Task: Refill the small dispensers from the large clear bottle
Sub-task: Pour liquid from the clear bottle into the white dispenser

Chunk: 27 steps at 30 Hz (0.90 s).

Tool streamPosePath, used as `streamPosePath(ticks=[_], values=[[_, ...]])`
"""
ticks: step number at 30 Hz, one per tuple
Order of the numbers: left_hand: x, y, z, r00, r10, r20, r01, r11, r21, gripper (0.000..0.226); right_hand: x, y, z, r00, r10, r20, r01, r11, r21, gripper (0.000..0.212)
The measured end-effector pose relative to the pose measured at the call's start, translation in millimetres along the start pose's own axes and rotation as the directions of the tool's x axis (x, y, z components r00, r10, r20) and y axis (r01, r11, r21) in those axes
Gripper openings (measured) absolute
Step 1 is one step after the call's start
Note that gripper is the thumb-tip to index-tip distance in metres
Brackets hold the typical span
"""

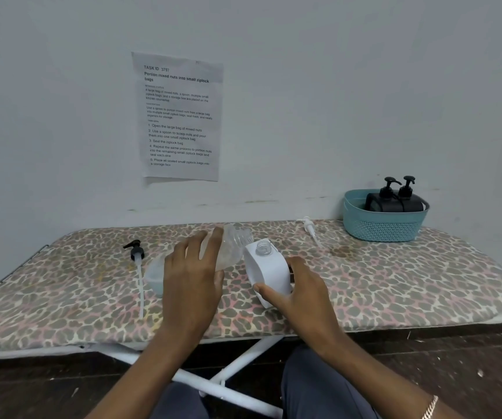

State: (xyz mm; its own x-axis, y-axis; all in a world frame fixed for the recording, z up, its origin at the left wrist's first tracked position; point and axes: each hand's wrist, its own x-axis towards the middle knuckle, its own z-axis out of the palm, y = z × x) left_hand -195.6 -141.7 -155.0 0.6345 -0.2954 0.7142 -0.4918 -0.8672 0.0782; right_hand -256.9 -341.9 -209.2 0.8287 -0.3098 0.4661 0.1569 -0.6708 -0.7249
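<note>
On the ironing board [394,282], about the middle, between the two hands: large clear bottle [231,246], tipped nearly flat, base to the near left, neck to the far right. Mouth just beside and slightly above the open threaded neck of the white dispenser [269,267]; not yet over the opening, as far as can be told.

Left hand [193,267]: laid over the bottle's mid-body from above, fingers spread and curled round it. Right hand [301,285]: gripping the dispenser low on its body, thumb across the near face, fingers behind. Dispenser leaned left toward the bottle, base on the cover or barely off it; impossible to say which.

Handling, judged:
- Bottle thin-walled, ribbed at the shoulder, probably soft enough to dent under a squeeze.
- Seemingly little left inside: perhaps a pale pool at the low base end, hard to read through clear plastic.
- So light, with weight sliding toward the neck once the base is raised.
- Best held mid-body as now, firm without crushing; base to be lifted slowly. Possibly slick if soapy.
- Dispenser stiff, flat-sided, smooth, narrow-mouthed. Light while empty and easy to knock over. Best held low and wide, steadied under the stream.

Elsewhere: black pump [136,252] with long tube, lying at left. White pump [308,225], lying at far right. Teal basket [379,228] at far right, two black dispensers [394,201] inside, pumps fitted.
</note>
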Motion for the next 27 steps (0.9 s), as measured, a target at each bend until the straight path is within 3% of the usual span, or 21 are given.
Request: streamPosePath(ticks=[27], values=[[0.1, 1.8, 3.4, 0.998, 0.049, -0.037, -0.046, 0.996, 0.081, 0.089, -1.3, -4.8, 0.4, 1.0, 0.0, 0.026, 0.001, 1.0, -0.027, 0.052]])
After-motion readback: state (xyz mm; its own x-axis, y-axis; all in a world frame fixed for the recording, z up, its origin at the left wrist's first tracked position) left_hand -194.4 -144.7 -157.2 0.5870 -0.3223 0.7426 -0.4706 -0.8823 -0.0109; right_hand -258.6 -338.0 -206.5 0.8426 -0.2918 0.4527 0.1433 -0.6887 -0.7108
